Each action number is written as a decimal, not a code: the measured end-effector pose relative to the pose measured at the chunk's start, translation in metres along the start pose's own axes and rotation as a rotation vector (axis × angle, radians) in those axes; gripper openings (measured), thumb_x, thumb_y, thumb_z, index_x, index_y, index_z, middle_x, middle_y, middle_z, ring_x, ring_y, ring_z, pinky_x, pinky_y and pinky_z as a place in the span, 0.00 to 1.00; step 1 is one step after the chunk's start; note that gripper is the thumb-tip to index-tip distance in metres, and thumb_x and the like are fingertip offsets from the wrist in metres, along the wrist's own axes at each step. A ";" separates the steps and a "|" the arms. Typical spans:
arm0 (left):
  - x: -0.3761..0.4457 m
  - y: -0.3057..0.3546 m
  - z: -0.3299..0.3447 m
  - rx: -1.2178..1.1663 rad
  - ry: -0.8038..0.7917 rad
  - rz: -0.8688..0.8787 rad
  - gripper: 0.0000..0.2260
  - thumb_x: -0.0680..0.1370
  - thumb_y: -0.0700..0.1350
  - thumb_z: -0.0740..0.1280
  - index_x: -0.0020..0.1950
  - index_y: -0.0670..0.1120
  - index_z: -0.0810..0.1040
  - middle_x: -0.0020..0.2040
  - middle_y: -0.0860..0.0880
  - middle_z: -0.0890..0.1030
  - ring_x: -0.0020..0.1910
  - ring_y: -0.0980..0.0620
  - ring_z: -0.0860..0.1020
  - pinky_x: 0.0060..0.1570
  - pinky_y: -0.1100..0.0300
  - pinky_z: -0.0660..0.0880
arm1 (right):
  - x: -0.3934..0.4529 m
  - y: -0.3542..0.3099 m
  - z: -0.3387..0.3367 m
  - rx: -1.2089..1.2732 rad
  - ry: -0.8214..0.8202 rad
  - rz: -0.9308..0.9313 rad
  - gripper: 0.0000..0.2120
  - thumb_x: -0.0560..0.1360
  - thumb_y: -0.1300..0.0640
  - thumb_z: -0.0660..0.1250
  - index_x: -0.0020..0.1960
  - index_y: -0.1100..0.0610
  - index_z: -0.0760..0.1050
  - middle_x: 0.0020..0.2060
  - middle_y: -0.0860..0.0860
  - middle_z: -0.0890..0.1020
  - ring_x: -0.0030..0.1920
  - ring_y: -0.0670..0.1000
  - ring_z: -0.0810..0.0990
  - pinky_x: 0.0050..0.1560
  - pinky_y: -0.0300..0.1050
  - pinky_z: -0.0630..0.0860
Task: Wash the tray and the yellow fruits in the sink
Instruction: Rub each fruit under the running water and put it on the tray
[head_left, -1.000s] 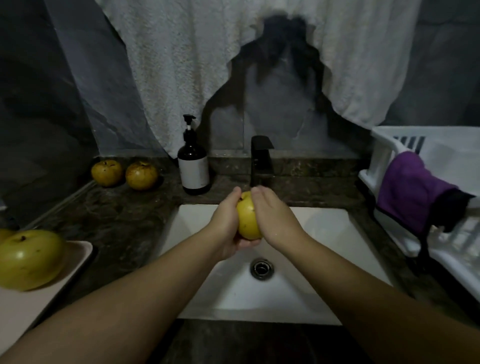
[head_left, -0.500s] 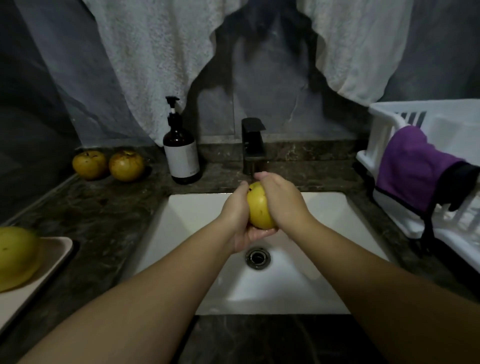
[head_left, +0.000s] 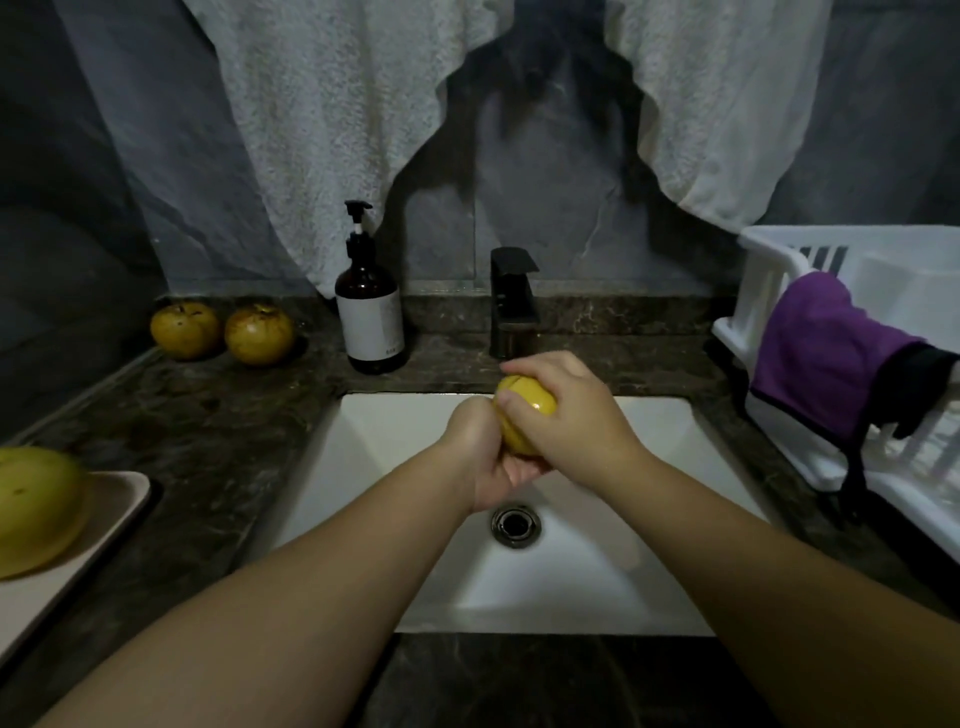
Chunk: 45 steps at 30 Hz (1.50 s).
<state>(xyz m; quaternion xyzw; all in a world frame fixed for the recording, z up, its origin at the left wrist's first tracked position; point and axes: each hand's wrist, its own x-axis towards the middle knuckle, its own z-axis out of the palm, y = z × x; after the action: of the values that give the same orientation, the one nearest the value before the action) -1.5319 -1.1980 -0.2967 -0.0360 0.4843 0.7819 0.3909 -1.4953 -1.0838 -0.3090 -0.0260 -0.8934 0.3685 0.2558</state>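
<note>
Tray cut off; fruit half-hidden

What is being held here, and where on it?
A yellow fruit, above the sink: left hand cups its underside, right hand wraps its top.

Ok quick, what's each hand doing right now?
Left hand: curled under the yellow fruit, holding it over the sink.
Right hand: gripping the same fruit from above.

No legible text, brand, number or sign. The only label is the pale one on the dark pump bottle, standing on the desk left of the faucet; a faint line of print along its lower edge is too small and blurred to read.
</note>
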 end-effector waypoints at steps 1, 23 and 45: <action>-0.001 0.001 -0.001 0.005 -0.029 -0.004 0.17 0.85 0.51 0.58 0.63 0.41 0.80 0.50 0.38 0.87 0.46 0.40 0.87 0.37 0.48 0.85 | 0.002 0.001 -0.001 0.026 0.020 0.012 0.18 0.71 0.34 0.64 0.58 0.37 0.80 0.53 0.38 0.74 0.54 0.39 0.73 0.49 0.29 0.65; 0.001 -0.001 -0.003 0.124 -0.002 0.062 0.28 0.82 0.68 0.60 0.71 0.48 0.75 0.58 0.38 0.83 0.42 0.42 0.87 0.31 0.52 0.83 | 0.004 0.001 0.004 0.145 0.015 0.223 0.19 0.72 0.30 0.61 0.57 0.39 0.73 0.53 0.40 0.76 0.49 0.38 0.74 0.41 0.33 0.69; 0.013 0.007 -0.011 0.397 -0.019 0.254 0.26 0.77 0.70 0.66 0.66 0.54 0.76 0.57 0.41 0.84 0.45 0.41 0.87 0.43 0.50 0.84 | 0.005 0.002 -0.004 0.141 0.005 0.175 0.21 0.75 0.29 0.54 0.59 0.39 0.73 0.57 0.49 0.79 0.51 0.51 0.81 0.45 0.49 0.78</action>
<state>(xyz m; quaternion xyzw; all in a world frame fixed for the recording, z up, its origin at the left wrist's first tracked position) -1.5493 -1.2008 -0.3031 0.1100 0.6254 0.7146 0.2934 -1.4980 -1.0783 -0.3057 -0.0869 -0.8588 0.4513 0.2261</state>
